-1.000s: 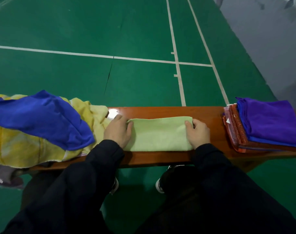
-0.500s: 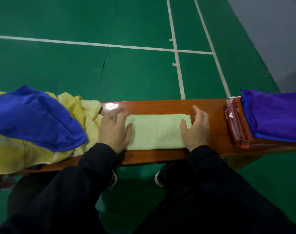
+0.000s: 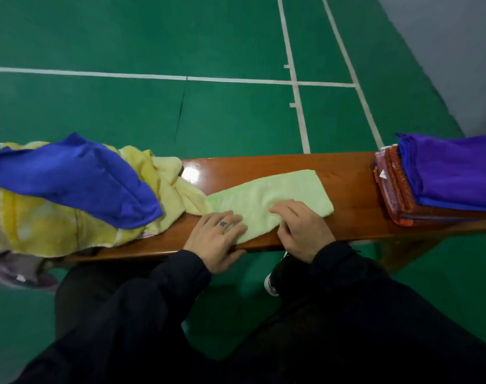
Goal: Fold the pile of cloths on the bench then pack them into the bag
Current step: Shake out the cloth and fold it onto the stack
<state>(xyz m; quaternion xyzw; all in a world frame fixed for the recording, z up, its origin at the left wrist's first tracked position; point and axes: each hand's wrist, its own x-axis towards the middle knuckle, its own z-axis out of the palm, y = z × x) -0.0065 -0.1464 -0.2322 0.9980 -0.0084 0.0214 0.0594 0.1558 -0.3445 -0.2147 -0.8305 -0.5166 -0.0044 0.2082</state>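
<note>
Soft, light, limp: pale green cloth [image 3: 269, 200] (folded strip) under 2 flat hands, left hand [image 3: 215, 241] and right hand [image 3: 301, 230], fingers straight. Best pinched at corners.

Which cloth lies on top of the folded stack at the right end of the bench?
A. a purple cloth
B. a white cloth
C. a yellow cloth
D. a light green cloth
A: the purple cloth is the top layer of the folded stack at the right end of the bench, while the light green cloth lies in the middle under both hands.
</note>
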